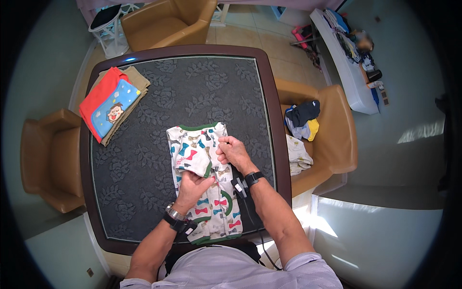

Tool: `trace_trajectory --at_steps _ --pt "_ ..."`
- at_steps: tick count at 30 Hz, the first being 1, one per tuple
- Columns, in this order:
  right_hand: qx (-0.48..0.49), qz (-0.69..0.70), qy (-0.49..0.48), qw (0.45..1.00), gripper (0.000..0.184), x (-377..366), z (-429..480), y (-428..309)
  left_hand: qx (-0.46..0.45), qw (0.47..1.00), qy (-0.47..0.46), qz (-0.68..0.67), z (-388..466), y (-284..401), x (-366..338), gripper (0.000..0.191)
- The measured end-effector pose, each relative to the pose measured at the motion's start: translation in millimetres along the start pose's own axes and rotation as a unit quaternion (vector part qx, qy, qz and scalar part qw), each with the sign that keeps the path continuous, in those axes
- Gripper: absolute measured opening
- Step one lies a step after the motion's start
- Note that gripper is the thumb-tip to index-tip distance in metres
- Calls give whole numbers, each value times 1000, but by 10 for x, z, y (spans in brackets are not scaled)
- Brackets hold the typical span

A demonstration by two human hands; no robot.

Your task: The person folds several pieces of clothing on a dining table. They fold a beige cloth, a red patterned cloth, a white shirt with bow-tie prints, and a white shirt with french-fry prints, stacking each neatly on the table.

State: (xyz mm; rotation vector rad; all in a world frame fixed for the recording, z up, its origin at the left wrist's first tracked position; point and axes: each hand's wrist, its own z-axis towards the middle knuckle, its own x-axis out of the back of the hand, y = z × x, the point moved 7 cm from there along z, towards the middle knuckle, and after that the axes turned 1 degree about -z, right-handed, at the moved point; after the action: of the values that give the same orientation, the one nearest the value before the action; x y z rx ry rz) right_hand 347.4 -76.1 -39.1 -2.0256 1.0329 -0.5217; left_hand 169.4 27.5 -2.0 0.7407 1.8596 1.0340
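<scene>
A white baby garment (pixel 216 195) with bow-tie prints and green trim lies lengthwise on the table before me, its neckline at the far end. One sleeve (pixel 191 159) is folded in across the chest. My left hand (pixel 193 189) is at the cuff of that sleeve, fingers tucked under the fabric and thumb resting on the garment; its fingertips are hidden. At the garment's upper right edge is my right hand (pixel 234 153), fingers curled against the cloth. Whether it pinches the fabric cannot be told.
A folded pile with a red and blue cartoon-print cloth (pixel 112 104) sits at the table's (pixel 279 144) far left corner. More clothes (pixel 303 115) lie on a tan armchair (pixel 335 133) to the right. Other tan armchairs (pixel 54 155) stand around. A cable (pixel 252 220) hangs near my right forearm.
</scene>
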Motion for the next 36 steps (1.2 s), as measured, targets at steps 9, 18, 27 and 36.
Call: trace_trajectory --at_steps 9,18,27,36 --pt "-15 -48 -29 998 32 -27 -17 -98 29 983 171 -66 55 245 602 61" --pt "6 -13 -40 999 51 -12 53 -266 120 976 166 -70 -101 1 713 49" --pt "1 -28 -19 999 54 -3 105 -225 -223 754 118 606 -322 603 460 84" --pt "9 -44 -14 999 56 -22 117 -186 -199 740 68 638 -277 394 413 53"
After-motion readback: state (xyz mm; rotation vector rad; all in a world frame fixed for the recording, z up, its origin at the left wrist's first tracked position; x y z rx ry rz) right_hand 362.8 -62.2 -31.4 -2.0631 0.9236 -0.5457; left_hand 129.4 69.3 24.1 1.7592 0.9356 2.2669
